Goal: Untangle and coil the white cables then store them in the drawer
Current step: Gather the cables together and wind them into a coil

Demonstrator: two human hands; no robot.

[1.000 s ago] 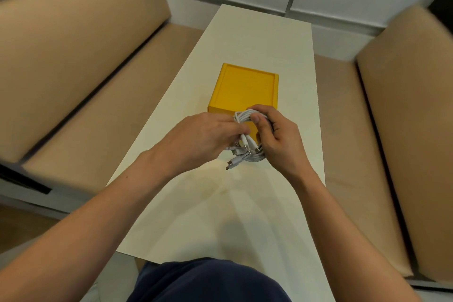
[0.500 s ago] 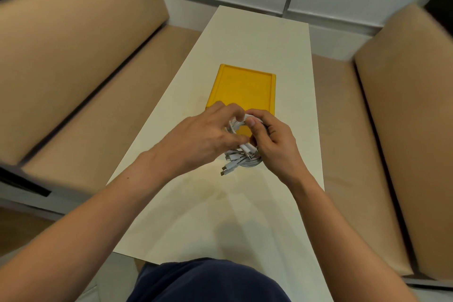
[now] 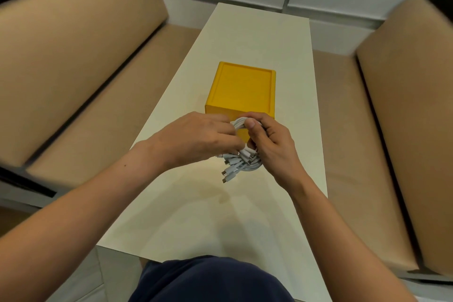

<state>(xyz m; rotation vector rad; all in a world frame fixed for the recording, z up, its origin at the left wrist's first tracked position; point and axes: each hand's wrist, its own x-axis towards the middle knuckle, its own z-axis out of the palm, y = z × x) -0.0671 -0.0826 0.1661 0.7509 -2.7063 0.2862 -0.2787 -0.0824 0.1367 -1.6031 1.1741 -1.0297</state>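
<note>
Both hands grip the coiled cables (image 3: pixel 241 163) above the counter (image 3: pixel 257 39): left hand (image 3: pixel 196 140), right hand (image 3: pixel 269 144), before the yellow box (image 3: pixel 242 91).

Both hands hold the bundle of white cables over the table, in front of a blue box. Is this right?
No. The box is yellow, not blue; the head view shows it. The rest stands: the left hand and the right hand hold the white cables over the table, in front of the box.
</note>
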